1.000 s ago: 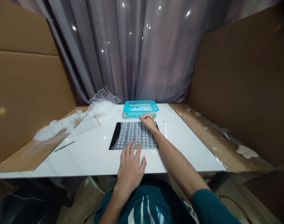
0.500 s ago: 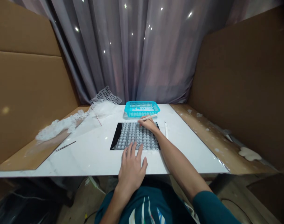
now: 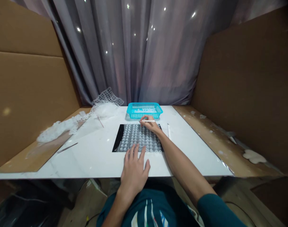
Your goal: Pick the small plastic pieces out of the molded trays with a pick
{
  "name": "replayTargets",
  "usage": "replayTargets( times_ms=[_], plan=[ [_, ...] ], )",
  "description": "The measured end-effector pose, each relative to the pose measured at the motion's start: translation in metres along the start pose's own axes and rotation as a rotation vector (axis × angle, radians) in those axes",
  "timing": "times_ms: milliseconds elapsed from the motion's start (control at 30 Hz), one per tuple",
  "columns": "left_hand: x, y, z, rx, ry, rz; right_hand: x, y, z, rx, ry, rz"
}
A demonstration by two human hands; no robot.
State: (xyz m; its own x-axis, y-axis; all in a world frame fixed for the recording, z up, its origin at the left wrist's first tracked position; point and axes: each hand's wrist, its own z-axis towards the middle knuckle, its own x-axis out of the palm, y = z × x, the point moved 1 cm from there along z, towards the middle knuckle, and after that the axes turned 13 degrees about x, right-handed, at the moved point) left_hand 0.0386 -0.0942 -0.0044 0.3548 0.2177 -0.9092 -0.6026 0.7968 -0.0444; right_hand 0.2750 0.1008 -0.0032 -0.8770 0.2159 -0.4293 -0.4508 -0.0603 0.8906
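Observation:
A black sheet [image 3: 118, 136] lies on the white tabletop, covered with rows of small round whitish pieces [image 3: 133, 135]. My left hand [image 3: 134, 167] rests flat with its fingers spread, fingertips over the near edge of the sheet. At the sheet's far edge, my right hand [image 3: 149, 124] is closed around a slim white pen-like stick [image 3: 149, 121]. The stick lies nearly level, its dark tip toward the left. Whether that tip touches anything, I cannot tell. Part of the far right rows is hidden beneath my right hand and wrist.
Behind the sheet stands a turquoise basket [image 3: 145, 115] holding white bits. Right of the sheet lies another white stick [image 3: 168, 130]; tweezers [image 3: 67, 148] lie at left. White netting [image 3: 107, 99] and a crumpled white strip [image 3: 61, 128] sit at far left. Cardboard walls [image 3: 248, 94] flank the table.
The white stick has swung from sloping up toward the right to nearly level, and my right hand has turned slightly with it. My left hand stays in place.

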Motion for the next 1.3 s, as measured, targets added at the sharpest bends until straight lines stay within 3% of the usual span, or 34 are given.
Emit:
replayTargets(
  times_ms=[200,333,533,767,1300],
  plan=[
    [0.0008,0.0004,0.0001,-0.001,-0.001,-0.012,0.0079,-0.0005,-0.0041,-0.128,0.117,0.022],
    [0.0006,0.0000,-0.0002,0.005,-0.009,-0.016,0.0046,-0.0025,-0.0046,-0.103,0.093,0.043],
    [-0.0006,-0.0009,-0.0001,0.001,-0.008,-0.012,0.0013,-0.0052,-0.0038,-0.103,0.169,0.050],
    [-0.0008,-0.0010,-0.0005,-0.004,-0.005,-0.015,0.0022,-0.0067,0.0018,-0.143,0.075,0.008],
    [-0.0006,-0.0011,-0.0009,-0.015,-0.002,-0.031,0.0054,-0.0044,0.0035,-0.236,0.085,-0.012]
  ],
)
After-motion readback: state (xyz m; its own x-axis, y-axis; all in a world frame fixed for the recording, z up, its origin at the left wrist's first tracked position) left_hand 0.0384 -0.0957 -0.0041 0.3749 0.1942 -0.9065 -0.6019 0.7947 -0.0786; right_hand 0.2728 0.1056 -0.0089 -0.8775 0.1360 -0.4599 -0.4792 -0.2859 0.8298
